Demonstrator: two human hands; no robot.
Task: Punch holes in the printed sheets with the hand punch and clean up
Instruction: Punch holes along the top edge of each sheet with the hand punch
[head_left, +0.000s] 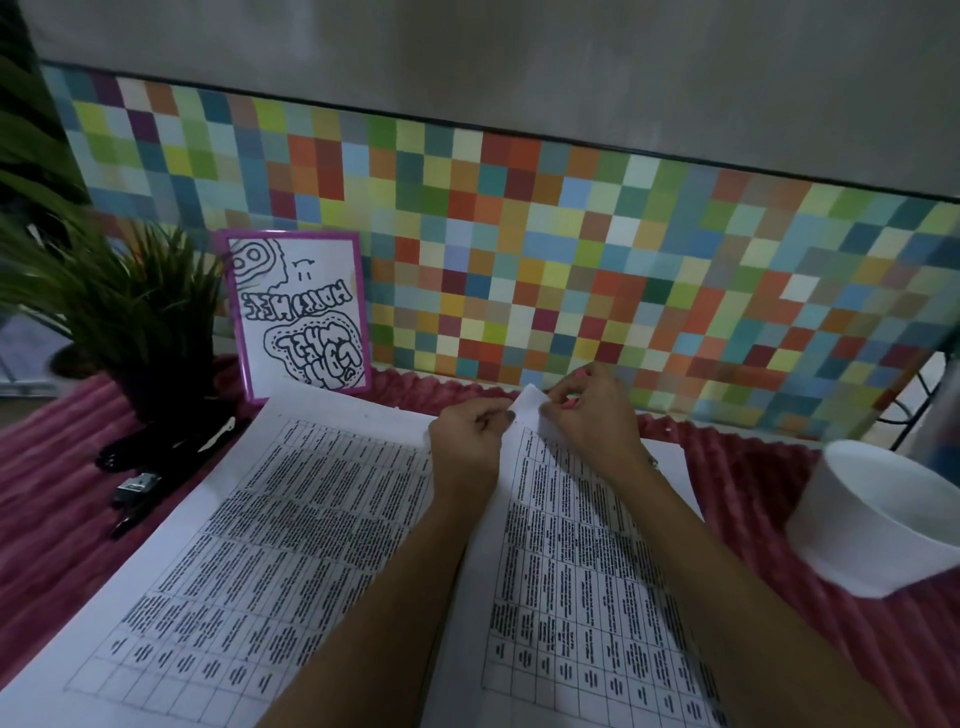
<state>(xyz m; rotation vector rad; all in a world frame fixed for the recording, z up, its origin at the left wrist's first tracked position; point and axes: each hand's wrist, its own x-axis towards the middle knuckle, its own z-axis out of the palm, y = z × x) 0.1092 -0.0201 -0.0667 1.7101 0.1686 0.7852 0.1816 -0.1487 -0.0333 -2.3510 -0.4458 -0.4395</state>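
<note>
Two printed sheets with tables lie side by side on a pink ribbed cloth: a left sheet (249, 545) flat, and a right sheet (582, 582) whose far corner is lifted. My left hand (467, 441) and my right hand (587, 410) both pinch that raised far edge of the right sheet between thumb and fingers. The black hand punch (140, 491) lies on the cloth at the left, beside the left sheet, apart from both hands.
A potted green plant (124, 317) stands at the back left. A pink-framed drawing (301, 317) leans on the multicoloured tiled wall (571, 249). A white bowl-like cup (883, 525) sits at the right. A dark clip-like object (171, 441) lies near the plant pot.
</note>
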